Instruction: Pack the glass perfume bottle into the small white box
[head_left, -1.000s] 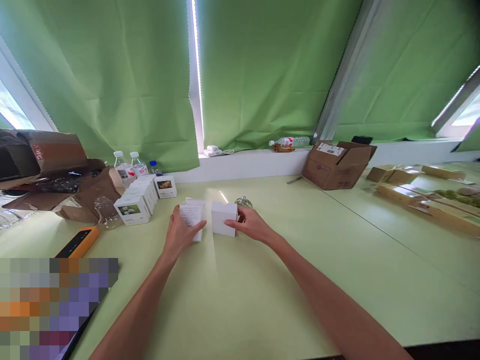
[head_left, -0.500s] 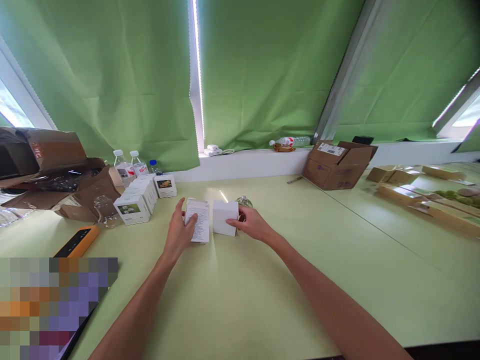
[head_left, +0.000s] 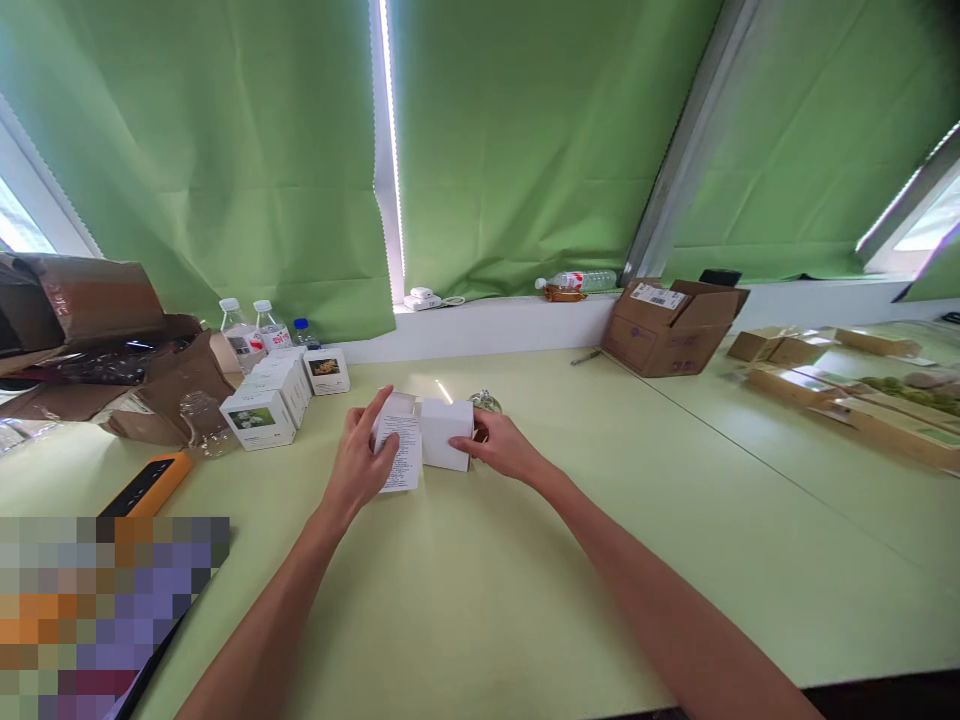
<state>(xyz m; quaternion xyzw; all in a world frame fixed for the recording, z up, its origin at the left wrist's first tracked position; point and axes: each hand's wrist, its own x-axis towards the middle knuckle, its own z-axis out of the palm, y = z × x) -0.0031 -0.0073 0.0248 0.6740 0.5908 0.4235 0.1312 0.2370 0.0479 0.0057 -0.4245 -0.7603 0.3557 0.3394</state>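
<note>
My left hand (head_left: pixel 363 458) is closed on a white printed box (head_left: pixel 402 460). Its thumb lies across the lines of small text, and a pale flap or open end shows at the top. A plain white box (head_left: pixel 444 430) is in my right hand (head_left: pixel 501 446), with the thumb on its near face and the other fingers around its right side. The two boxes stand side by side just above or on the table, their near edges almost touching. Behind my right hand is a shiny, greenish clear round object (head_left: pixel 486 400), mostly hidden.
White picture boxes (head_left: pixel 259 420) stand in a row at left, near plastic bottles (head_left: pixel 270 326) and an open carton (head_left: pixel 180 385). An orange-and-black power strip (head_left: pixel 146 485) lies nearer. A brown cardboard box (head_left: pixel 667 330) and long tan boxes (head_left: pixel 892 430) are at right.
The printed box has tilted slightly in my left hand and its top flap shows more. The gap between the two boxes has narrowed. My right hand keeps its hold.
</note>
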